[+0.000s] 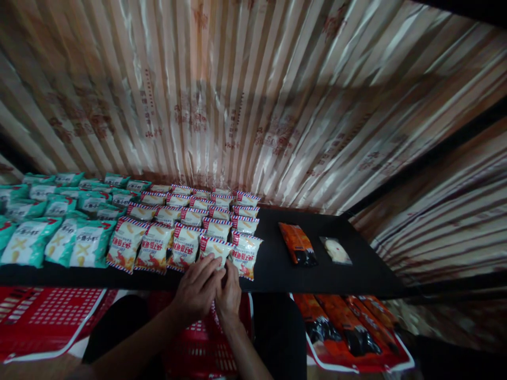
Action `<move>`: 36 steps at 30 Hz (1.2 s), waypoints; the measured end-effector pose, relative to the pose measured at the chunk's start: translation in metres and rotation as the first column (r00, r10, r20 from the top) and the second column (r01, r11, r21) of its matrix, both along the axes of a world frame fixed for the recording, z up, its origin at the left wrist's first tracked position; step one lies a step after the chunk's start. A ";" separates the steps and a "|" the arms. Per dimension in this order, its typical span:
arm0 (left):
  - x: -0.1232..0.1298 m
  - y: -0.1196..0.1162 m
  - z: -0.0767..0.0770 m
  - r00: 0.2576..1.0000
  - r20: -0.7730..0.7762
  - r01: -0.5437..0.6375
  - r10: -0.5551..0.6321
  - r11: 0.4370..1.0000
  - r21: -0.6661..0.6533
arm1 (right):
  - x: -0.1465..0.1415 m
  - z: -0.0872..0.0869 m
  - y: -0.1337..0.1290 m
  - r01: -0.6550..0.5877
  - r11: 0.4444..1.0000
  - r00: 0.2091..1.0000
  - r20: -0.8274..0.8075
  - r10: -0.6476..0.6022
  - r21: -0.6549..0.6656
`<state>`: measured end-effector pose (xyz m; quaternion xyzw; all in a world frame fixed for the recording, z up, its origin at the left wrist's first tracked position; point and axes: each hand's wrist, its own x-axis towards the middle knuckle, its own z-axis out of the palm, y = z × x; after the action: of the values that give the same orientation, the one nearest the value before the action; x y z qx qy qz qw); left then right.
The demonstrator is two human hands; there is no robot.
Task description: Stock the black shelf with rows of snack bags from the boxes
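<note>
Both my hands meet at the front row of white snack bags with red and blue striped edges. My left hand point(200, 287) lies over the lower part of one white bag point(216, 248), its fingers bent onto the front. Close against it, my right hand point(228, 295) touches the same bag's lower right side. The bag stands between two similar ones, a left neighbour point(184, 247) and a right neighbour point(244, 254). More rows of these bags stand behind. My fingertips are partly hidden against the bag.
Teal and white bags point(90, 243) fill the left of the black shelf point(269, 274). An orange packet point(298, 244) and a small clear packet point(336, 250) lie to the right. Below are a red basket point(59, 316) and orange packets point(348, 322) in another; striped curtain point(222, 105) behind.
</note>
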<state>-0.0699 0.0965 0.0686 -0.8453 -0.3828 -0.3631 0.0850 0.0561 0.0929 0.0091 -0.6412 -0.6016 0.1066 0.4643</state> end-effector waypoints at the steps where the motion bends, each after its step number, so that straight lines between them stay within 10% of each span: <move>1: 0.003 -0.009 -0.013 1.000 -0.024 -0.016 0.016 1.000 -0.003 | 0.001 -0.001 -0.001 -0.008 1.000 1.000 0.001 0.008 0.014; 8: 0.012 -0.022 -0.062 0.997 -0.059 -0.050 0.046 0.996 -0.077 | 0.015 0.005 -0.012 -0.079 0.996 0.997 0.008 0.079 0.031; 18: 0.013 -0.018 -0.063 0.994 -0.078 -0.081 0.071 0.989 -0.125 | 0.063 0.024 0.001 0.186 0.982 0.982 0.014 -0.186 0.014; 36: 0.016 -0.016 -0.069 0.987 -0.081 -0.145 0.141 0.988 -0.046 | 0.065 0.007 0.007 0.149 0.977 0.966 -0.190 -0.177 -0.154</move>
<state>-0.0542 0.0807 -0.0008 -0.8309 -0.4481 -0.3131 0.1036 0.1216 0.1003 0.0161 -0.7051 -0.4876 0.1742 0.4845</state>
